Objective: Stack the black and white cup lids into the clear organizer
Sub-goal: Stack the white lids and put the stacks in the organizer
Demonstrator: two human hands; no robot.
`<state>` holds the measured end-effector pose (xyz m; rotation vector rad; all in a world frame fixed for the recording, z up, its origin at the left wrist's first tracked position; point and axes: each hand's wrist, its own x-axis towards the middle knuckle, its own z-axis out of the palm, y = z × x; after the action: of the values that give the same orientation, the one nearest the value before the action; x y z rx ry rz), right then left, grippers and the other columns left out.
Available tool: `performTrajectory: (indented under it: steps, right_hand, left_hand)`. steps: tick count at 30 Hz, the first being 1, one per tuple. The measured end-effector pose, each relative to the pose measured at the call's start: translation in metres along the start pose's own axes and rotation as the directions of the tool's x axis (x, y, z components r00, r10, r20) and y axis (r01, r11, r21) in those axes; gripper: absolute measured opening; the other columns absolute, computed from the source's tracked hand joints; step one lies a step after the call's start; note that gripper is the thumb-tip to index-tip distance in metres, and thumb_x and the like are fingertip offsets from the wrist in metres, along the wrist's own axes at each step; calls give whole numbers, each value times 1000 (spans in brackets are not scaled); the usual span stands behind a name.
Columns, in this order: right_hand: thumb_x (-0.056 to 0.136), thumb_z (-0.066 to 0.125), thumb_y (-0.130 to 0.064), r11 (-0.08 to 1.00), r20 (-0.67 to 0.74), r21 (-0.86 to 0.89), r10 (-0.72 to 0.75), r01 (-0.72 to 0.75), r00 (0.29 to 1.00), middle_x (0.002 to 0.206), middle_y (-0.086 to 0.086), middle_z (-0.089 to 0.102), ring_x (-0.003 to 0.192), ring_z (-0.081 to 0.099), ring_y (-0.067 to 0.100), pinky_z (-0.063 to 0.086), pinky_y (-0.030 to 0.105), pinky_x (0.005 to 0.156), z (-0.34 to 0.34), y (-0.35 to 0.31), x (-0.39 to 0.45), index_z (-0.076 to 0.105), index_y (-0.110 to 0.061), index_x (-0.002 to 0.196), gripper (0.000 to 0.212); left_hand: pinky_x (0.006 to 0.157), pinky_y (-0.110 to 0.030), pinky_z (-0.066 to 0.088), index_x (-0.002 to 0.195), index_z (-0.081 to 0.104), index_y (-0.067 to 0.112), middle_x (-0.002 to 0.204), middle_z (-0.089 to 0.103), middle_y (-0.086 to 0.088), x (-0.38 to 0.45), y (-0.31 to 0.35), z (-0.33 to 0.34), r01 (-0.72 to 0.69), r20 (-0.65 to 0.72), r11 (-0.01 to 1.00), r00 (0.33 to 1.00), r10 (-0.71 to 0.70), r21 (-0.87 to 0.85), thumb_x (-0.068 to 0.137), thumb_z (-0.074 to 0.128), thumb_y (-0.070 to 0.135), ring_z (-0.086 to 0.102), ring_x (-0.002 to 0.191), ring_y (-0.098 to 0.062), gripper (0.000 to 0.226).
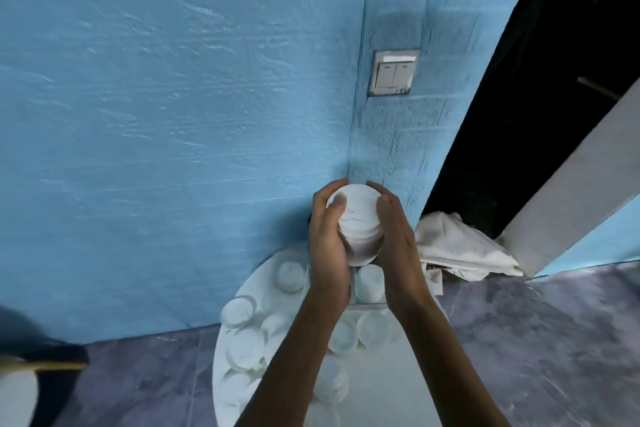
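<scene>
Both hands are raised above the far end of a round white desk (381,388), holding one stack of white lids (358,224) between them. The left hand (327,239) wraps the stack's left side, its fingers (337,206) curled over the top edge and clamped on the stack. The right hand (394,236) presses against the right side, fingers bent round the stack and also clamped on it. The stack sits clear of the desk, tilted with its top towards the wall; how many lids it contains cannot be told because of blur.

The clear organizer (369,282) stands just below the hands at the desk's far edge. Its walls are faint. A column of white lids shows inside it, and another column (291,276) stands to its left; whether that one is in a compartment cannot be told.

Loose white lids (246,347) lie scattered on the desk's left part and centre, several overlapping. No black lid can be made out.

Beyond the desk: blue textured wall (173,97), wall switch (394,72), and a crumpled white cloth (460,246) on the floor to the right.
</scene>
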<state>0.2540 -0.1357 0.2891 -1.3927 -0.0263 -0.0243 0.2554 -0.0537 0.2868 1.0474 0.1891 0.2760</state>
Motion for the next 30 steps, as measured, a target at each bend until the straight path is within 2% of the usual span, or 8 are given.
performTrajectory:
  steps: [6,9,12,15,18,23,25,30]
  right_hand:
    - [90,56,-58,980,61,-103,175,-168,983,135,-19,61,127,57,6,47,47,110,-9,2,25,57,-53,131,42]
    - [99,58,-43,953,66,-115,289,-281,955,128,-15,64,119,60,9,53,36,89,-21,11,40,60,-51,129,31]
    - [100,55,-27,940,10,-90,331,-329,944,111,-13,70,103,64,5,55,33,79,-30,28,54,67,-45,114,25]
    - [94,61,-27,952,-64,-68,294,-298,954,103,-17,73,97,67,2,55,38,91,-40,49,66,70,-40,110,22]
    - [84,59,-37,962,-81,-77,254,-260,964,114,-14,72,106,66,5,51,35,93,-48,69,74,68,-38,119,37]
    - [88,59,-36,963,-135,-124,222,-239,966,126,-7,68,119,62,14,49,33,101,-65,109,83,65,-33,129,41]
    - [87,60,-40,951,-143,-146,252,-273,957,126,-6,67,119,62,16,49,37,101,-70,124,86,65,-37,127,41]
    - [89,55,-42,921,-184,-152,330,-358,926,124,-6,67,116,63,17,50,47,104,-85,162,96,62,-37,127,39]
  left_hand:
    - [78,-27,56,114,68,30,119,69,-4,24,-15,-6,52,-55,998,997,-49,44,94,58,32,68,101,-15,22]
    - [90,-40,58,114,68,26,121,70,-8,34,-36,-6,117,-120,992,987,-109,58,76,65,49,68,108,-22,45]
    - [90,-45,60,123,63,22,125,67,-12,45,-60,-5,209,-133,974,971,-197,89,69,67,57,66,113,-26,64]
    - [97,-50,57,124,63,22,133,60,-17,59,-84,-3,288,-174,951,948,-267,113,67,70,57,61,123,-34,67]
    - [85,-39,60,124,64,21,134,59,-19,70,-103,-3,374,-186,922,917,-352,100,66,70,57,62,122,-32,69]
    - [56,-16,53,128,59,14,113,67,-11,83,-126,-11,494,-112,857,869,-482,150,103,51,24,65,94,-17,28]
    - [60,-17,53,129,57,14,117,65,-11,87,-140,-16,519,-114,829,854,-507,208,104,50,22,64,96,-17,28]
    - [93,-37,53,119,56,27,129,63,-14,94,-177,-23,508,-125,773,856,-502,380,105,55,26,63,113,-26,15]
